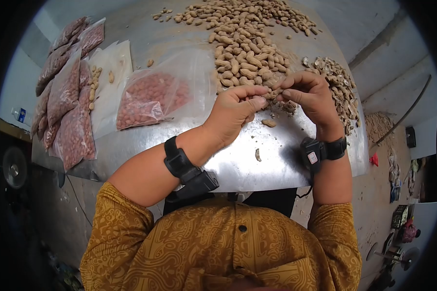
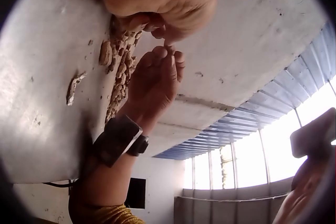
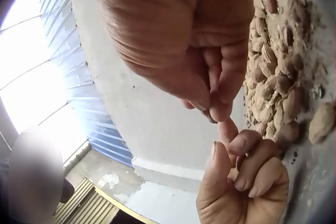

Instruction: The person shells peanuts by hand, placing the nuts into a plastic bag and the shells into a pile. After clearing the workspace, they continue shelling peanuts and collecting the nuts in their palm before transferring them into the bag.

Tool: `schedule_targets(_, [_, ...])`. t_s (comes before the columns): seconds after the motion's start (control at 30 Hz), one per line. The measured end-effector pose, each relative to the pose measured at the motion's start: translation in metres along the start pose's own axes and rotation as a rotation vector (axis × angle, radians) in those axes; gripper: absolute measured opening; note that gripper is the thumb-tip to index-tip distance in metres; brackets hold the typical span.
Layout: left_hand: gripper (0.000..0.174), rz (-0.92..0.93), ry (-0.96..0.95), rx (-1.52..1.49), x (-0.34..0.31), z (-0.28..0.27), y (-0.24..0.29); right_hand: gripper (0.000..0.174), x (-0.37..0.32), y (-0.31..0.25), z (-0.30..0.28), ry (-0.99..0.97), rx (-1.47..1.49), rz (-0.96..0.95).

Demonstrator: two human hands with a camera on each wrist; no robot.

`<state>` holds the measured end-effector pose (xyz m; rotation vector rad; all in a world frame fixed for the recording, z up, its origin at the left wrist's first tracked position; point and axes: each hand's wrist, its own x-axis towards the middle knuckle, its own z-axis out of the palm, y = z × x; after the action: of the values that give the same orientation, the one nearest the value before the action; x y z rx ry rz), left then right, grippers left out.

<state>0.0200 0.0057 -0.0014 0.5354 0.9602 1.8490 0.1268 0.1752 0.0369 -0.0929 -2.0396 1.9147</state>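
Note:
Both hands meet at their fingertips over the near end of a long heap of unshelled peanuts [image 1: 247, 60]. Thumb and fingers of my right hand [image 1: 308, 94] pinch a small brown peanut [image 3: 211, 117], mostly hidden by the fingertips. My left hand [image 1: 233, 109] reaches in from the other side. In the right wrist view, its index finger is stretched up to the right fingertips, its thumb stands apart, and the other fingers curl loosely. A loose peanut [image 1: 269, 123] and a shell piece [image 1: 258, 155] lie on the metal table [image 1: 228, 165] below the hands.
An unsealed clear bag of reddish peanut kernels [image 1: 150, 99] lies left of the hands. Beyond it are flat plastic bags [image 1: 114, 97] with several peanuts on top, then stacked filled bags [image 1: 73, 131]. Broken shells [image 1: 340, 80] form a pile by the table's right edge.

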Motion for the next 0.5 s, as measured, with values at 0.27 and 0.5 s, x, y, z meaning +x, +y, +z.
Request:
schedule_targets(0.27, [0.02,0.157,0.055,0.135,0.0,0.003,-0.004,0.012,0.002,0.011,0.016,0.026,0.133,-0.003])
schedule_targets(0.5, [0.02,0.184,0.052,0.134,-0.002,0.004,0.001,0.013,0.001,0.009,0.024,0.062,-0.176,-0.13])
